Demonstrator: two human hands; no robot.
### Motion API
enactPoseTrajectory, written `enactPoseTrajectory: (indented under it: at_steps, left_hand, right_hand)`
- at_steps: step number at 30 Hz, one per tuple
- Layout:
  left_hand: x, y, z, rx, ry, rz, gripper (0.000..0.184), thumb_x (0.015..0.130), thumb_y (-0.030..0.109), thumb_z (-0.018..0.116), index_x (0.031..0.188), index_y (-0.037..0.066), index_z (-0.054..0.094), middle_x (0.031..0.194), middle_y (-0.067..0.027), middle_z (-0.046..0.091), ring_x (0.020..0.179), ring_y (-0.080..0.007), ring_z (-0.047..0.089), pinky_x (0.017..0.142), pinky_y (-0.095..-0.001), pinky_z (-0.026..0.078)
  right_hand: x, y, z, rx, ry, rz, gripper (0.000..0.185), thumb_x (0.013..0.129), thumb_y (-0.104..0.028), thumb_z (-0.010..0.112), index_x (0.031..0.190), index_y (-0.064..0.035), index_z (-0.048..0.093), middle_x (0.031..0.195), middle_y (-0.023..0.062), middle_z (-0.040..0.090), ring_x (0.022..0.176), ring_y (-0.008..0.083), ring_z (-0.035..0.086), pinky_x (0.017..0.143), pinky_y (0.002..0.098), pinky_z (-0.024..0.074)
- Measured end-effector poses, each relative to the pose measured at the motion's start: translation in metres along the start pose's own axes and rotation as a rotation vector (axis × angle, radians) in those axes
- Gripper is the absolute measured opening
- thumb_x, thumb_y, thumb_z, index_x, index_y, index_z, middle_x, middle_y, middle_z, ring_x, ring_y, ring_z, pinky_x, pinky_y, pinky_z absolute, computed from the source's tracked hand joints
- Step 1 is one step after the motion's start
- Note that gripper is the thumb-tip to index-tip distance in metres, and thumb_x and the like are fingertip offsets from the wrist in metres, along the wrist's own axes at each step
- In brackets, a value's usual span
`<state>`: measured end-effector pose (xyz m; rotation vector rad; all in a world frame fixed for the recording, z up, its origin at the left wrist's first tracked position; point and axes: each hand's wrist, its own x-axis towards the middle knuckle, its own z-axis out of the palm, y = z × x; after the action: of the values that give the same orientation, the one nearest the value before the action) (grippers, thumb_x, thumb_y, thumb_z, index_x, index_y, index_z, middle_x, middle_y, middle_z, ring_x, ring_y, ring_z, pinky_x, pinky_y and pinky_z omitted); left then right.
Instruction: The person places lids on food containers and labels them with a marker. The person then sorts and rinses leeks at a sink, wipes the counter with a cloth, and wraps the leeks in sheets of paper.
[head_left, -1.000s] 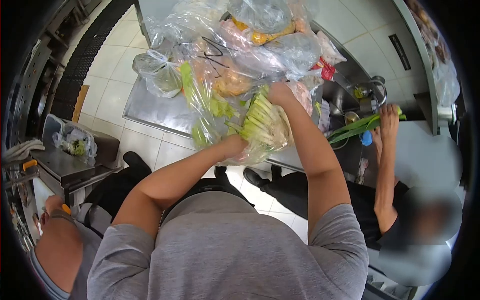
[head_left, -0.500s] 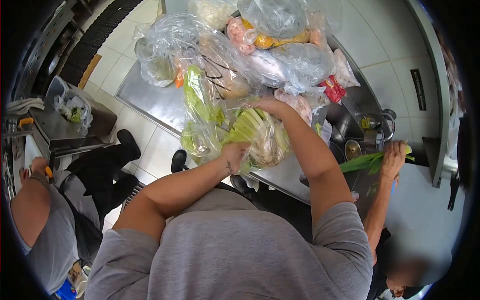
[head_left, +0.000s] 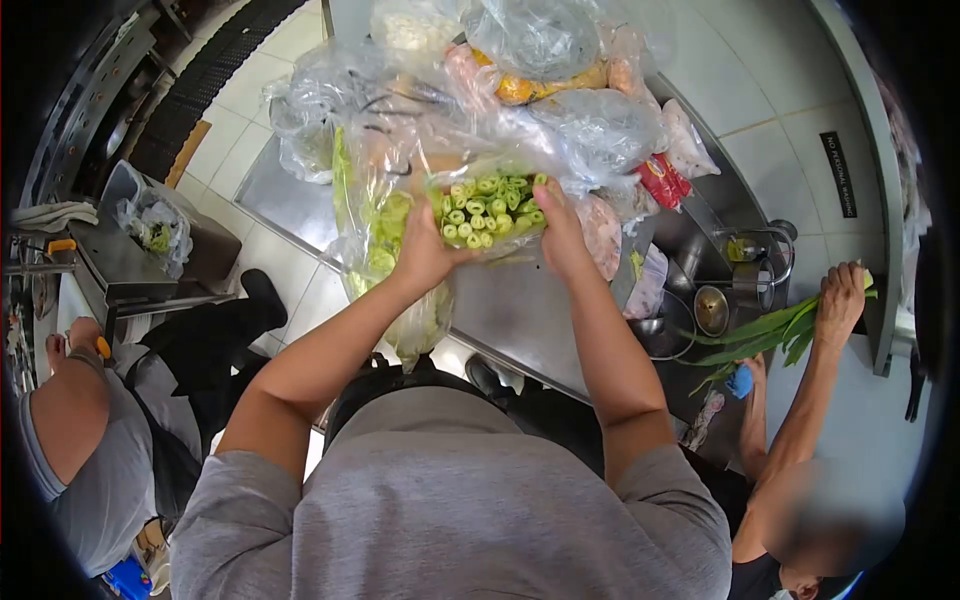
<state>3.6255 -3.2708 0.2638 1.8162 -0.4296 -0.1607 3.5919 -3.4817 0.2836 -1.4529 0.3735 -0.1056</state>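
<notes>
Steel worktop: grey metal table (head_left: 525,315) under the grip; heaped clear plastic bags of food (head_left: 600,130) lie beyond it.
Stalk bunch: pale-green, hollow, round-ended stalks (head_left: 487,212) sit between the palms, cut ends facing the wearer.
Two-handed grip: left hand (head_left: 428,250) and right hand (head_left: 563,235) clasp opposite sides of the bunch; most fingers are hidden behind it.
Leafy bag: clear plastic bag of yellow-green leaves (head_left: 388,235), just left of the grip, reaching across the near table edge.
Slippage: stalks could slide out if the palms ease unevenly or slick film shifts under them; hard squeezing might crack the hollow ends.
Snagging: a leftward pull could drag the leafy bag off the edge.
Forearms: both reach forward and converge on the bunch, elbows bent outward, thumbs uppermost.
Neighbour: right of the grip, a co-worker's hand (head_left: 843,300) holds long dark-green leaves (head_left: 775,328).
</notes>
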Motion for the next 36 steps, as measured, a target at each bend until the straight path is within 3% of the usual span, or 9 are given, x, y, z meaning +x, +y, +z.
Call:
enactPoseTrajectory:
  at_steps: [4,8,14,18,20,24,28,33,36]
  left_hand:
    - [0.006,-0.007,-0.015,0.365,-0.109,-0.020,0.092,0.052,0.033,0.090,0.119,-0.007,0.041,0.115,-0.0205,0.048,0.118,-0.0385,0.041,0.100,-0.0437,0.036]
    - [0.008,-0.008,-0.027,-0.040,-0.267,-0.003,0.116,0.051,0.032,0.092,0.139,-0.004,0.026,0.129,-0.0229,0.044,0.122,-0.0370,0.043,0.105,-0.0402,0.036]
    - [0.012,-0.032,-0.008,-0.088,-0.340,0.209,0.120,0.051,0.031,0.090,0.145,0.001,0.021,0.143,-0.0205,0.036,0.131,-0.0357,0.037,0.109,-0.0396,0.032]
    - [0.023,-0.020,-0.029,0.118,-0.317,0.419,0.120,0.052,0.041,0.088,0.145,0.003,0.023,0.149,-0.0231,0.025,0.139,-0.0393,0.020,0.114,-0.0454,0.018]
    - [0.026,-0.020,-0.032,0.256,-0.335,0.443,0.118,0.052,0.044,0.087,0.144,0.003,0.026,0.149,-0.0235,0.024,0.139,-0.0401,0.019,0.114,-0.0456,0.017]
    - [0.040,-0.015,-0.029,-0.111,-0.455,0.394,0.114,0.048,0.026,0.092,0.140,0.003,0.030,0.139,-0.0156,0.040,0.131,-0.0296,0.038,0.110,-0.0398,0.030]
    - [0.058,-0.026,-0.021,-0.365,-0.574,0.139,0.110,0.047,0.011,0.091,0.138,0.002,0.031,0.134,-0.0116,0.047,0.126,-0.0249,0.043,0.108,-0.0378,0.033]
    - [0.042,0.017,-0.032,-0.078,-0.403,0.312,0.104,0.054,0.025,0.089,0.138,0.003,0.031,0.137,-0.0163,0.041,0.128,-0.0317,0.040,0.110,-0.0438,0.028]
    - [0.011,0.005,-0.038,0.152,-0.351,0.467,0.107,0.057,0.032,0.086,0.140,0.003,0.026,0.139,-0.0199,0.037,0.130,-0.0373,0.037,0.112,-0.0480,0.022]
  right_hand:
    - [0.001,-0.025,-0.004,0.045,-0.130,0.119,0.083,0.092,-0.060,0.040,0.139,0.0086,0.031,0.142,0.0164,0.041,0.132,0.0252,0.037,0.110,0.0353,0.0266]
    - [0.000,-0.041,0.003,0.246,-0.195,0.246,0.096,0.086,-0.073,0.024,0.139,0.0066,0.033,0.142,0.0154,0.041,0.132,0.0227,0.038,0.111,0.0352,0.0258]
    - [0.005,0.057,-0.016,-0.351,-0.042,0.250,0.058,0.094,-0.047,0.046,0.134,-0.0065,0.046,0.136,0.0102,0.049,0.122,0.0274,0.048,0.099,0.0391,0.0402]
    - [-0.017,-0.005,-0.005,-1.033,0.010,0.048,0.053,0.085,-0.030,0.059,0.132,-0.0060,0.049,0.133,0.0151,0.051,0.120,0.0332,0.049,0.099,0.0399,0.0400]
    - [-0.031,-0.041,0.009,-1.479,-0.048,-0.569,0.062,0.073,-0.018,0.066,0.132,-0.0063,0.049,0.133,0.0208,0.048,0.119,0.0389,0.049,0.100,0.0407,0.0399]
    - [-0.015,-0.055,0.010,-1.071,-0.437,-0.438,0.079,0.059,-0.013,0.074,0.133,-0.0066,0.047,0.137,0.0201,0.043,0.125,0.0400,0.042,0.109,0.0395,0.0315]
    - [0.013,-0.048,0.015,-1.186,-0.322,-0.487,0.089,0.055,-0.015,0.078,0.137,-0.0046,0.042,0.137,0.0194,0.043,0.126,0.0366,0.042,0.110,0.0376,0.0307]
    - [0.027,-0.040,0.014,-0.717,-0.531,0.012,0.107,0.052,-0.009,0.081,0.144,-0.0033,0.026,0.138,0.0137,0.042,0.128,0.0273,0.041,0.110,0.0350,0.0305]
    - [-0.030,-0.046,0.029,-0.613,-0.481,-0.233,0.105,0.056,-0.005,0.080,0.144,-0.0039,0.023,0.139,0.0139,0.042,0.128,0.0235,0.041,0.109,0.0341,0.0315]
